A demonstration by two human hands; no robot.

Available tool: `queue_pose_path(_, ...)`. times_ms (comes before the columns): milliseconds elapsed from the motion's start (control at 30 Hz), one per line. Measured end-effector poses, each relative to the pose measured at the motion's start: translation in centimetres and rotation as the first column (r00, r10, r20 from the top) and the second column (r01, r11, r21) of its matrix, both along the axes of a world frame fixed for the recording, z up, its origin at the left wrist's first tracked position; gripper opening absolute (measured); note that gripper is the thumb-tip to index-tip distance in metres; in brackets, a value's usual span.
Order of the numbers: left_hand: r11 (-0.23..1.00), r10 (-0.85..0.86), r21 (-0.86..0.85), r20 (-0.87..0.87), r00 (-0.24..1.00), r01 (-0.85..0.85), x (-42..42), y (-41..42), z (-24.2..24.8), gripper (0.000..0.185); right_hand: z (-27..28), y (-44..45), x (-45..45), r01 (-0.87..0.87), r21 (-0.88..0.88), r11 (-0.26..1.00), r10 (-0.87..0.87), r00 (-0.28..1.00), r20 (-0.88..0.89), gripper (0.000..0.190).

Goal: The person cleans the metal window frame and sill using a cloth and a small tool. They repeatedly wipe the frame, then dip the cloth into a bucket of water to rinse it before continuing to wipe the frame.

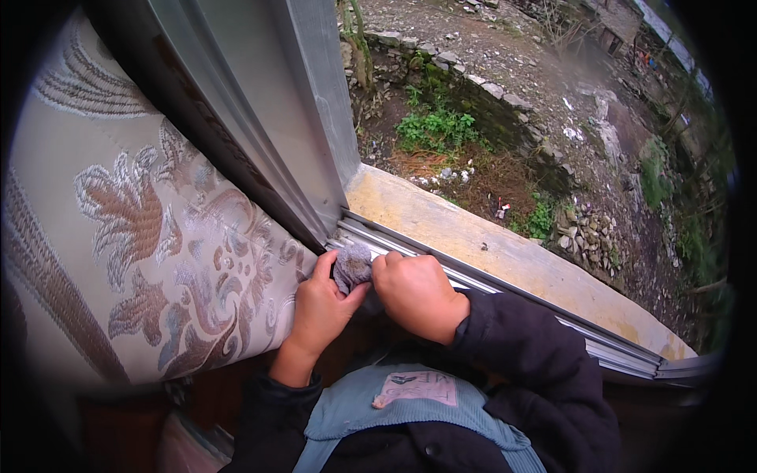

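A small grey cloth [353,266], bunched up and stained on top, is held between my two hands at the left end of a metal window track [467,275]. My left hand [322,307] grips it from the left, thumb and forefinger around its near side. On its right side, my right hand [417,295] is curled into a fist, with its fingertips against the cloth. Part of the track passes behind my right hand and sleeve. What the curled right fingers enclose is hidden.
A patterned curtain [195,260] hangs at the left, beside the upright metal window frame [260,106]. Beyond the track lies a stained stone sill [473,230]. Outside and lower down are rubble, plants and a stone wall [491,88].
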State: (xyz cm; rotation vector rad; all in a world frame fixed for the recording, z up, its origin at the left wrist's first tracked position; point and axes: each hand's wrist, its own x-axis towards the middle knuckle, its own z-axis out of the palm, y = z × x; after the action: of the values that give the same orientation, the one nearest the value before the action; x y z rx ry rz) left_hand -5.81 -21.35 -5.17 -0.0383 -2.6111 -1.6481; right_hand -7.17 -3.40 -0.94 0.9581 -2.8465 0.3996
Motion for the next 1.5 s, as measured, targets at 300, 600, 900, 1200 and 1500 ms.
queue_pose_path(300,0.999,-0.017,0.037,-0.016,1.000,0.017,0.6,1.0,-1.3,0.052,-0.7,1.9,0.1,-0.055,-0.081,0.995,0.053,0.998,-0.018,0.017)
queue_pose_path(600,0.990,-0.011,0.140,0.128,0.992,-0.007,1.2,2.2,0.0,0.048,-1.1,2.6,0.9,-0.029,-0.154,0.988,0.026,1.000,-0.016,0.017)
queue_pose_path(900,0.979,0.005,0.203,0.138,0.990,-0.033,1.5,3.3,-0.3,0.047,-0.8,3.5,1.6,-0.008,-0.159,0.987,0.010,1.000,0.009,0.014)
queue_pose_path(1200,0.975,0.006,0.220,0.092,0.996,-0.026,2.2,4.8,-0.2,0.044,-1.4,4.6,2.3,0.020,-0.270,0.963,-0.015,1.000,0.022,0.014)
queue_pose_path(1500,0.989,-0.062,0.135,-0.054,0.997,0.069,4.0,7.7,-0.3,0.047,-0.5,7.1,4.8,0.098,-0.307,0.947,-0.090,0.995,0.041,0.013)
